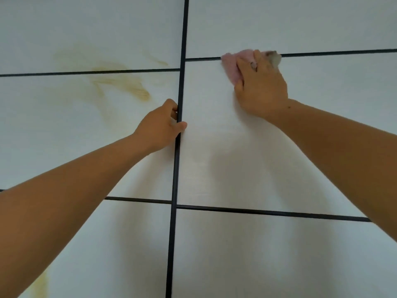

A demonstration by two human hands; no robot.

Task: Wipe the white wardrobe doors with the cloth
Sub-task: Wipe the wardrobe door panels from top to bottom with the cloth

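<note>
Forearms: left forearm (64,190) and right forearm (343,147) both bare, came in from the bottom corners and reached up and forward to the wardrobe.
Left hand (160,125): grasped the vertical black strip (175,179) between the two doors. Fingers were hooked round its left edge, thumb lay across it onto the right door's face. Knuckles faced the camera.
Right hand (261,87): higher than the left, back of hand to camera, fingers pointed up. Fingers lay fairly straight over the cloth and pressed it flat to the panel, not clenched round it. Motion blur at the fingertips.
Cloth (231,65): pink, bunched under the right hand's fingers, stuck out to their left. Sat on the right door (236,168), right at the upper horizontal strip (343,52) and partly covering it. Greyish blurred bit right of the fingers; couldn't tell if it was part of the cloth.
Left door (53,130): white, yellow-brown stains (129,87) smeared across its upper panels, left of the left hand. Another faint one at bottom left.
Right door face: white, no marks visible around the cloth; lower horizontal strip (268,211) crossed below both hands.
Wardrobe contents: interior not visible.
</note>
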